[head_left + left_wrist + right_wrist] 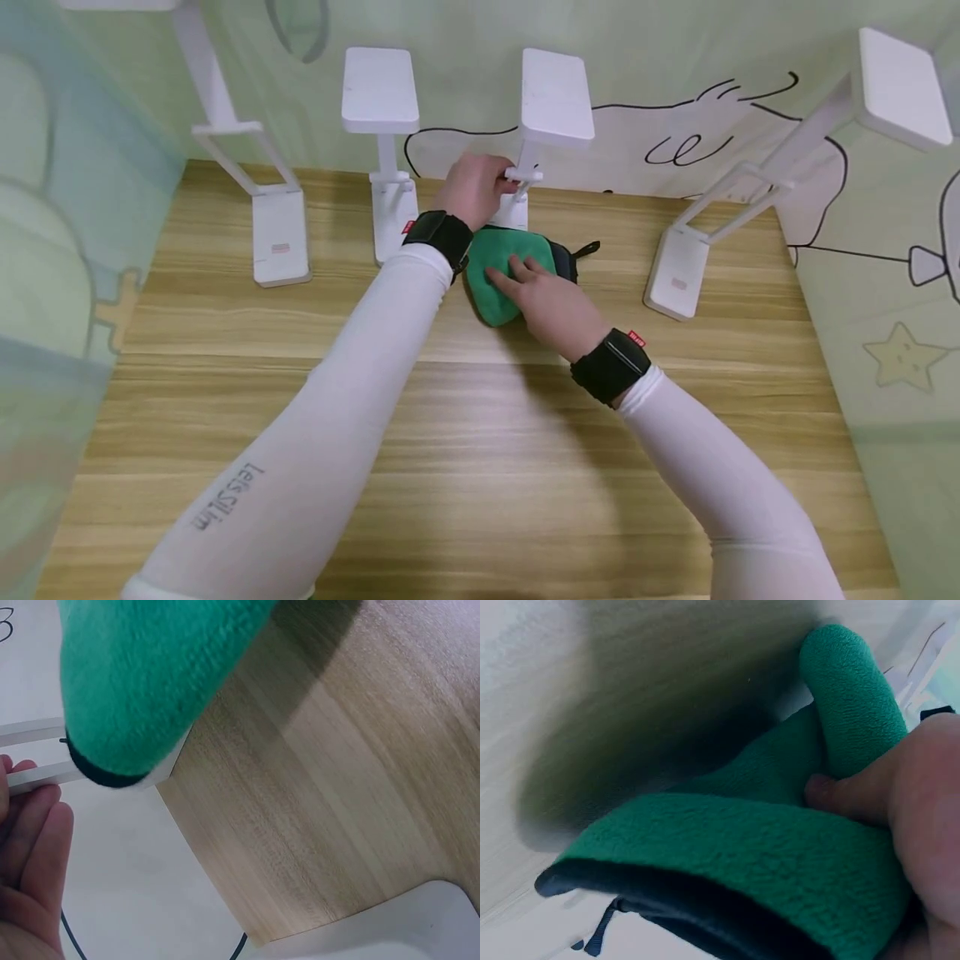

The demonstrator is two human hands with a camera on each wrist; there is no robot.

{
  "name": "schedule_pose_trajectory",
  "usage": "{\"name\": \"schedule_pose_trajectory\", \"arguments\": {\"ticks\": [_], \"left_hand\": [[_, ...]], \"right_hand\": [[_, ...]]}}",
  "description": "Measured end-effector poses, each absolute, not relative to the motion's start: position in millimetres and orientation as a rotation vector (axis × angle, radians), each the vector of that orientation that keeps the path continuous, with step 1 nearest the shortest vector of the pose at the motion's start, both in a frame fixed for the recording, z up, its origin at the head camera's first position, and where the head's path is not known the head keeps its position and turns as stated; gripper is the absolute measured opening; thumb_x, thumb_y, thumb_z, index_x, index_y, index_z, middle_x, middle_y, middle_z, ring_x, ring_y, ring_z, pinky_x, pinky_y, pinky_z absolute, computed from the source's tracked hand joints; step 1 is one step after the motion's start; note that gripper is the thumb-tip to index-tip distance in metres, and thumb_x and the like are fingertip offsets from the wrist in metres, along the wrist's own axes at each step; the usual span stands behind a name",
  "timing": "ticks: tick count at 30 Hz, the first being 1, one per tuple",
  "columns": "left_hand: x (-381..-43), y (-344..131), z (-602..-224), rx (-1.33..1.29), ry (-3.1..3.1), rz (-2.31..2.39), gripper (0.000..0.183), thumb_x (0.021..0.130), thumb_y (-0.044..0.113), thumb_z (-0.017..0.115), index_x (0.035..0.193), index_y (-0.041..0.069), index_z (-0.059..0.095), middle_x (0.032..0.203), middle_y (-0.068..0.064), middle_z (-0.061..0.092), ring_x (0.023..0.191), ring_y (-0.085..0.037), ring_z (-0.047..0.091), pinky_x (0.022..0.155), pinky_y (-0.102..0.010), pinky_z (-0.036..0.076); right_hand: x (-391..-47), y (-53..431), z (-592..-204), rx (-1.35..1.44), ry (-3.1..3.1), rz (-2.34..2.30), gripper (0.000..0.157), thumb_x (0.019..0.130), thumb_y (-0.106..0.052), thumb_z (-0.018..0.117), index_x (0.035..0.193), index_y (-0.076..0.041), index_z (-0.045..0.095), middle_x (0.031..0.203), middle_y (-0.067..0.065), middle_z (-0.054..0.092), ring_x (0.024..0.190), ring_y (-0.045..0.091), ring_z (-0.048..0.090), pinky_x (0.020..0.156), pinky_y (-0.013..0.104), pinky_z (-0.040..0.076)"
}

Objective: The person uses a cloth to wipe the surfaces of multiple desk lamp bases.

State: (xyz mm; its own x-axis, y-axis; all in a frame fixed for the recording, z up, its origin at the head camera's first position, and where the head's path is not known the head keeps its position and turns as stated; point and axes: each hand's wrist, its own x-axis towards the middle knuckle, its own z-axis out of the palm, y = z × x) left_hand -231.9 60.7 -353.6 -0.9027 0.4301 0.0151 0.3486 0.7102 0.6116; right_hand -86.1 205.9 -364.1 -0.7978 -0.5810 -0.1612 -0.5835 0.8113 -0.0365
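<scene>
In the head view my left hand (474, 190) pinches the lower arm of a white desk lamp (555, 96), right of centre along the back wall. The left wrist view shows my fingers (37, 840) around one of its thin white rods (45, 776). My right hand (558, 308) grips a fuzzy green cleaning mitt (498, 296) with dark edging and a black loop (587, 249), held at the front of that lamp's base. In the right wrist view the thumb (847, 796) presses into a fold of the mitt (735, 832); its fingers are mostly hidden.
A second white lamp (380, 87) stands just left of my left hand. Other lamps stand at the far left (281, 242) and at the right (678, 271). Wood-grain tabletop (465, 467) spreads in front, with printed walls (675, 50) behind and at both sides.
</scene>
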Motion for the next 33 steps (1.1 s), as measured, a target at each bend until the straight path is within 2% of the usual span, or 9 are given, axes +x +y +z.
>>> {"name": "schedule_pose_trajectory", "arguments": {"ticks": [6, 11, 14, 18, 20, 25, 33], "left_hand": [[-230.3, 60.7, -357.0, 0.646, 2.799, 0.950, 0.022, 0.101, 0.026, 0.057, 0.116, 0.016, 0.070, 0.114, 0.002, 0.070, 0.102, -0.012, 0.061, 0.090, -0.029, 0.049], [-230.0, 60.5, -358.0, 0.675, 2.820, 0.935, 0.021, 0.101, 0.026, 0.058, 0.116, 0.016, 0.070, 0.112, 0.002, 0.071, 0.100, -0.011, 0.062, 0.089, -0.028, 0.050], [-229.7, 61.4, -357.7, 0.685, 2.813, 0.933, 0.019, 0.101, 0.025, 0.058, 0.113, 0.016, 0.070, 0.110, 0.003, 0.071, 0.098, -0.011, 0.062, 0.088, -0.029, 0.050], [-229.4, 62.8, -357.7, 0.690, 2.808, 0.923, 0.018, 0.102, 0.023, 0.057, 0.111, 0.016, 0.070, 0.110, 0.003, 0.070, 0.098, -0.012, 0.061, 0.089, -0.029, 0.050], [-229.2, 62.8, -358.2, 0.693, 2.812, 0.917, 0.018, 0.102, 0.024, 0.057, 0.112, 0.016, 0.069, 0.110, 0.002, 0.070, 0.098, -0.011, 0.062, 0.090, -0.029, 0.050], [-229.8, 62.2, -359.9, 0.704, 2.817, 0.918, 0.020, 0.102, 0.025, 0.056, 0.114, 0.016, 0.069, 0.110, 0.002, 0.071, 0.094, -0.011, 0.061, 0.088, -0.028, 0.050], [-231.0, 61.2, -360.7, 0.721, 2.821, 0.933, 0.020, 0.102, 0.023, 0.057, 0.115, 0.013, 0.069, 0.109, 0.001, 0.071, 0.093, -0.012, 0.061, 0.085, -0.028, 0.050]], "right_hand": [[-104.6, 199.5, -371.5, -0.970, 2.816, -0.137, 0.068, 0.087, 0.014, 0.053, 0.148, -0.014, 0.045, 0.145, 0.018, 0.047, 0.132, 0.032, 0.040, 0.094, 0.045, 0.051], [-127.8, 197.1, -380.7, -0.957, 2.836, -0.275, 0.069, 0.083, 0.017, 0.049, 0.146, -0.011, 0.048, 0.147, 0.014, 0.046, 0.134, 0.028, 0.038, 0.096, 0.044, 0.049], [-139.0, 198.3, -385.5, -0.963, 2.882, -0.281, 0.066, 0.082, 0.017, 0.050, 0.143, -0.010, 0.051, 0.145, 0.013, 0.047, 0.127, 0.027, 0.046, 0.091, 0.044, 0.051], [-147.9, 200.8, -388.2, -0.995, 2.952, -0.270, 0.055, 0.089, 0.012, 0.056, 0.139, -0.011, 0.055, 0.140, 0.013, 0.050, 0.114, 0.027, 0.053, 0.089, 0.044, 0.051], [-149.7, 202.3, -388.0, -0.996, 2.973, -0.283, 0.050, 0.092, 0.009, 0.057, 0.138, -0.011, 0.056, 0.139, 0.014, 0.051, 0.113, 0.027, 0.055, 0.091, 0.045, 0.051], [-151.1, 207.7, -385.9, -0.935, 2.969, -0.279, 0.046, 0.096, 0.006, 0.054, 0.140, -0.008, 0.053, 0.142, 0.015, 0.048, 0.122, 0.028, 0.050, 0.098, 0.046, 0.047], [-143.7, 225.7, -378.8, -0.719, 2.910, -0.226, 0.053, 0.097, 0.007, 0.048, 0.147, -0.009, 0.045, 0.152, 0.018, 0.038, 0.136, 0.031, 0.036, 0.107, 0.049, 0.039]]}}
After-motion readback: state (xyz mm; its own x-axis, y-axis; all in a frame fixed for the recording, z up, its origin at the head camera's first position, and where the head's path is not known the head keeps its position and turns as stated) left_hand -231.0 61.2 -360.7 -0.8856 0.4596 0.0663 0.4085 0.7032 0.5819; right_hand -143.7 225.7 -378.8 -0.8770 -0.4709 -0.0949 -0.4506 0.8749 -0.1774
